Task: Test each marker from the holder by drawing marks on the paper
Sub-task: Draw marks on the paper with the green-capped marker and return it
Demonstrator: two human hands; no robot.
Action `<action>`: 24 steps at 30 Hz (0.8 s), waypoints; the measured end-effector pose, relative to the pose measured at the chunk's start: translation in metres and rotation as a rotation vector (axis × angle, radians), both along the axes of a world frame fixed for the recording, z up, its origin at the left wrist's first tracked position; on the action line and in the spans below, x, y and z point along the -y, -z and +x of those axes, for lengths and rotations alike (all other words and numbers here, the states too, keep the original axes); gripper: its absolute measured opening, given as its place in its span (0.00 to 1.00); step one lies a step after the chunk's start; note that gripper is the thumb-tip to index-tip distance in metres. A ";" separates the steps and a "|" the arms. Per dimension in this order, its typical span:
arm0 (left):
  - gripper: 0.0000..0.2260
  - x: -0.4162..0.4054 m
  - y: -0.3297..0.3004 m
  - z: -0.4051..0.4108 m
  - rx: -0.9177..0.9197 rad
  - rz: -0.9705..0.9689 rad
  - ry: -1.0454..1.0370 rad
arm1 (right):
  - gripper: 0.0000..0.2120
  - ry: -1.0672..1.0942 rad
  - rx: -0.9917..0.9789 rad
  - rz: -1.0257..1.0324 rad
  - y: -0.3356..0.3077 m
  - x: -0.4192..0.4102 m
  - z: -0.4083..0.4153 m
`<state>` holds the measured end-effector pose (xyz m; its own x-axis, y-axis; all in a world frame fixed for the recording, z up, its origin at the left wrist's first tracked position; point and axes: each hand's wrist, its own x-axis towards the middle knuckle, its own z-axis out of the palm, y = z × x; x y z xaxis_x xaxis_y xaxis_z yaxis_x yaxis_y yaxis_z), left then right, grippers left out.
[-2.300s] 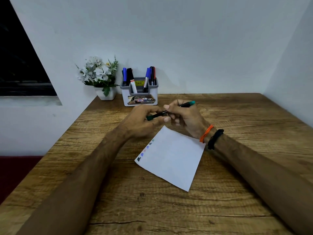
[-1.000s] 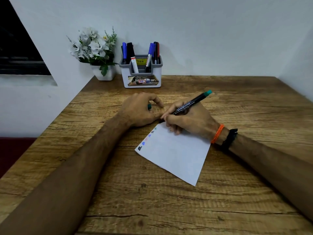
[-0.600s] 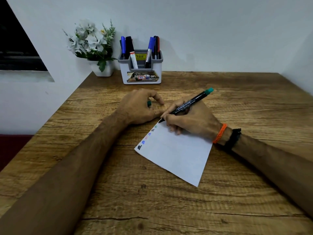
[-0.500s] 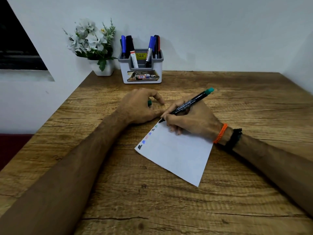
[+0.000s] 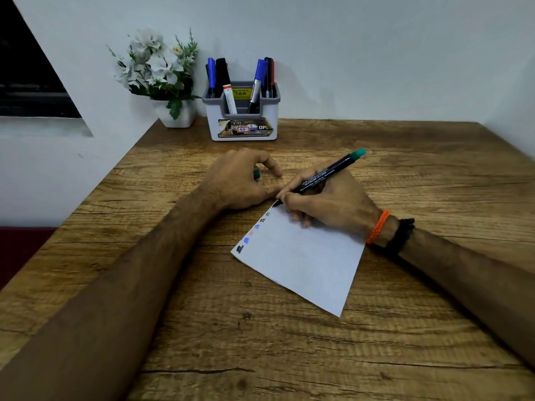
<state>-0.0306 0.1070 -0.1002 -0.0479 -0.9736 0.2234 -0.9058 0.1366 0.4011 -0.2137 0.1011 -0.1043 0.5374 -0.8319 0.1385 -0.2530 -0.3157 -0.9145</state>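
The person sits at a wooden table (image 5: 405,157) with both forearms lying on it. The right hand (image 5: 327,204) grips a green marker (image 5: 321,178) in a writing hold, the fingers closed around the lower part of its black barrel, and the green end of the marker points up and away from the fingers, toward the far right. The dark tip comes out just below the fingertips and meets the top corner of the paper (image 5: 304,256), or is just above it; I cannot tell which. The paper lies flat and turned like a diamond, mostly under and below the right hand's fingers. Down its left edge, starting just beside the tip, there is a row of small marks (image 5: 254,230): green, black, blue, a pale red one, blue, and black at the bottom. The left hand (image 5: 240,180) rests on the table just beside the right hand's fingertips, and its curled fingers are closed on a small green cap (image 5: 256,174), of which only a little shows. Well beyond both hands' fingers, against the wall, stands the holder (image 5: 243,131) with blue, black and red markers upright in it. To the left of it is a white pot of flowers (image 5: 162,79). On the right wrist I see an orange band (image 5: 377,227) and a black band (image 5: 402,235).
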 end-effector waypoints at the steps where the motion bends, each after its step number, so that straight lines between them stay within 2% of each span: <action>1: 0.11 0.000 0.000 0.000 -0.006 0.003 0.001 | 0.02 -0.009 0.000 -0.002 0.000 0.000 0.000; 24: 0.12 0.003 0.002 0.001 -0.001 0.026 -0.026 | 0.02 -0.005 0.004 -0.014 0.000 -0.001 -0.001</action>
